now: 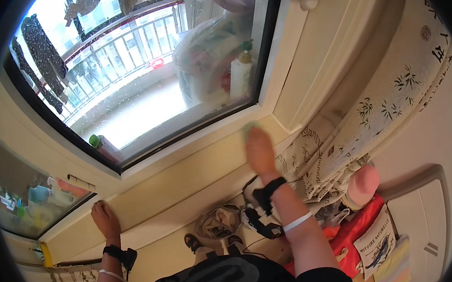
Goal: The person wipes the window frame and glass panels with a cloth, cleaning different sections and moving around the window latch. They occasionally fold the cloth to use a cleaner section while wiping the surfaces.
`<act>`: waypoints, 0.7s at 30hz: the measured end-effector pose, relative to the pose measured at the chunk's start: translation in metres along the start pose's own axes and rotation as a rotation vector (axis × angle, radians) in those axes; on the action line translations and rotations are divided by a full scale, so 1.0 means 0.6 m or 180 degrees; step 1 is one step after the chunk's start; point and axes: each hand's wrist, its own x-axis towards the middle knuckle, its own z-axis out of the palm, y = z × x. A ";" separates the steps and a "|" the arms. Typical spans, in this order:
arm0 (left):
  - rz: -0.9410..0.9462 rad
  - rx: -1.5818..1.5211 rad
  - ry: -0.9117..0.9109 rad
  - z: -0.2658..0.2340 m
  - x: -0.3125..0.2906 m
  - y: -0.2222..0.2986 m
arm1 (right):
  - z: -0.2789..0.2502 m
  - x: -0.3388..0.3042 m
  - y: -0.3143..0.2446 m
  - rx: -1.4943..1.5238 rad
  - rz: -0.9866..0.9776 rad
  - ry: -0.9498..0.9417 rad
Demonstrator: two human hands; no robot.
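My right hand [261, 151] reaches to the far right end of the cream window sill [182, 167], closed on a small, pale green cloth [250, 126]. Motion blurs the hand and cloth, and the cloth is pressed against the sill near the corner of the frame. At the sill's left end, my left hand [105, 219] leans beside the lower window frame with nothing in it, its fingers loosely bent and partly seen. Above the sill is a dark-edged window pane [134, 98] speckled with drops or dirt.
Behind the glass stand a pump bottle [240, 74], a green-capped container [102, 145] and hanging clothes [41, 49]. A patterned curtain [364, 109] hangs at right, above a pink hat [363, 184] and red bag [358, 229]. A plastic bag [220, 220] lies near my feet.
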 end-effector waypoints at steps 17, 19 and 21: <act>0.0082 -0.0159 0.0056 0.000 0.001 0.005 | -0.115 -0.024 0.021 0.0505 -0.0033 0.1701; -0.0004 -0.0117 0.0022 -0.003 0.004 0.005 | -0.223 0.030 0.015 0.1192 0.0327 0.2208; 0.0001 -0.0127 0.0046 -0.005 0.004 -0.004 | -0.338 0.100 -0.032 0.1196 -0.0118 0.2752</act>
